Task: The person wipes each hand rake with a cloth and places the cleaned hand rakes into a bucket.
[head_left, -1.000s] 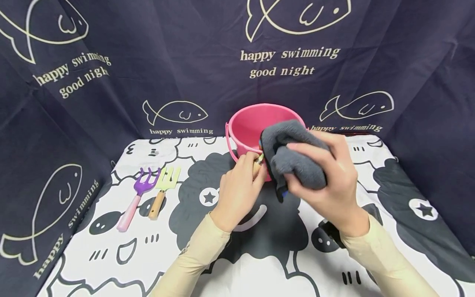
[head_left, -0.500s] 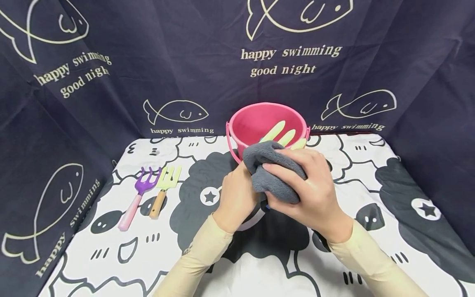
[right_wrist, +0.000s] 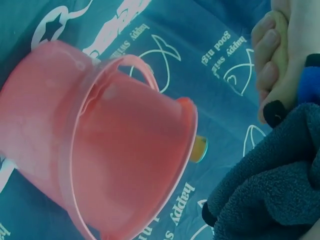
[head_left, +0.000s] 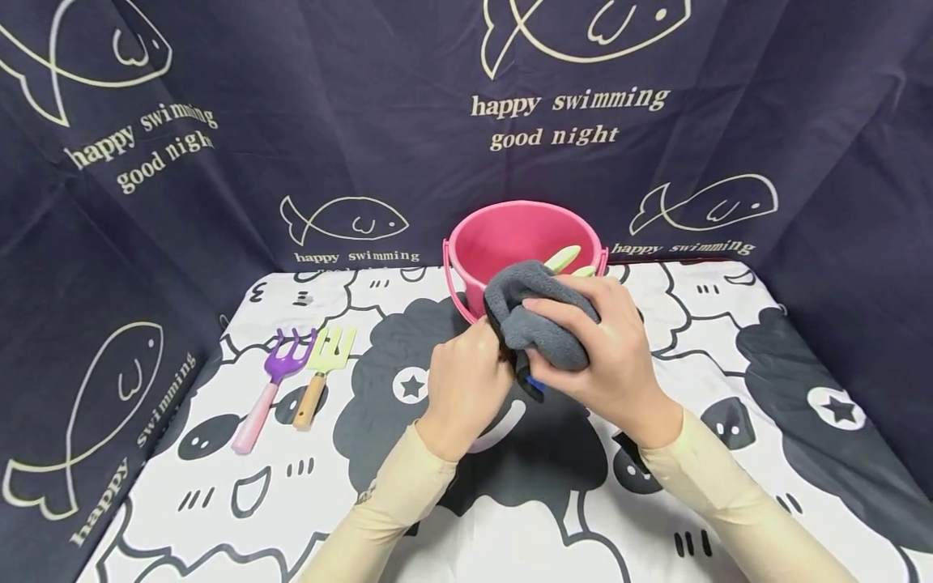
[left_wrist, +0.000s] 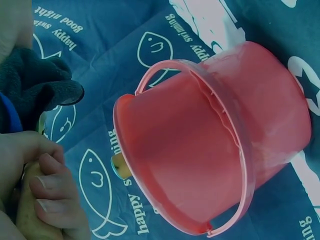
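Observation:
My left hand (head_left: pixel 466 389) grips the wooden handle (left_wrist: pixel 37 217) of a garden fork, its fingers curled round it. Pale green tines (head_left: pixel 564 257) of that fork show past a dark grey cloth (head_left: pixel 535 320). The fork's middle is hidden by the cloth. Fingers and thumb of my right hand (head_left: pixel 612 352) hold the bunched cloth against the fork, close beside my left hand. In the right wrist view the cloth (right_wrist: pixel 270 175) has a fluffy face and a black edge. Both hands are in front of a pink bucket (head_left: pixel 474 295).
A purple garden fork (head_left: pixel 255 413) with a pink handle lies at the left beside a pale green fork (head_left: pixel 309 401) with a wooden handle. A wooden handle end (left_wrist: pixel 120 166) pokes above the bucket's rim. Dark blue fabric (head_left: pixel 408 146) hangs behind the bucket.
My right hand has moved left with the cloth, onto the fork, then slightly up along it. Three tines came into view and are now partly covered. My left hand keeps its grip.

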`<state>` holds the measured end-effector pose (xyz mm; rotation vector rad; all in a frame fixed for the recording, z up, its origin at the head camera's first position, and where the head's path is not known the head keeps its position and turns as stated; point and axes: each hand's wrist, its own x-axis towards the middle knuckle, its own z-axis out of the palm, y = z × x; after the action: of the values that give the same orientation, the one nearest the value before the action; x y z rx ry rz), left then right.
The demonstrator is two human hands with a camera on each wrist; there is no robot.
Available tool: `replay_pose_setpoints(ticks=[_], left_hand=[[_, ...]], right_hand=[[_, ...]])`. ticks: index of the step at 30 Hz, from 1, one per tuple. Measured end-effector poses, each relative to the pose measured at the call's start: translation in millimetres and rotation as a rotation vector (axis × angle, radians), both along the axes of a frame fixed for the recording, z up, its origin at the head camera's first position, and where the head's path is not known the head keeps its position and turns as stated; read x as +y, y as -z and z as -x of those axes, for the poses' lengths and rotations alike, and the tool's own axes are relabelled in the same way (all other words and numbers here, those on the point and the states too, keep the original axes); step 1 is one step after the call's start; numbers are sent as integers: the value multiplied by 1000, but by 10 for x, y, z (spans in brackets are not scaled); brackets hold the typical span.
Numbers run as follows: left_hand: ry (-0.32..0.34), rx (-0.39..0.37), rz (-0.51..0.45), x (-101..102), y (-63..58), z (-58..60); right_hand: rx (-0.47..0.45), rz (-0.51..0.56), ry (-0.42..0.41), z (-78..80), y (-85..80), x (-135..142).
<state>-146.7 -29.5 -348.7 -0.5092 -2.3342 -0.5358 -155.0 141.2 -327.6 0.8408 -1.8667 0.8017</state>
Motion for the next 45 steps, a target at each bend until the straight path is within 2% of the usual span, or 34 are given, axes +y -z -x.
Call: replay_pose_setpoints(ticks=[13, 25, 31, 35, 38, 42, 45], left_hand=[[-33, -11, -39, 11, -49, 67], [-41, -33, -49, 37, -36, 123], [-49, -86, -53, 31, -31, 138], [-52, -101, -53, 24, -34, 144], [-62, -101, -44, 23, -32, 143], [-40, -85, -57, -5, -11, 134], [15, -82, -123, -55, 24, 121]], right_hand=[[-60, 187, 83, 259, -77, 102], [-134, 288, 144, 322, -104, 189], [-127, 362, 151, 250, -184, 229], [-81, 403, 98, 112, -264, 185], [-38, 384, 26, -10, -281, 116], [30, 290, -91, -148, -248, -4], [35, 183, -165, -199, -189, -76]])
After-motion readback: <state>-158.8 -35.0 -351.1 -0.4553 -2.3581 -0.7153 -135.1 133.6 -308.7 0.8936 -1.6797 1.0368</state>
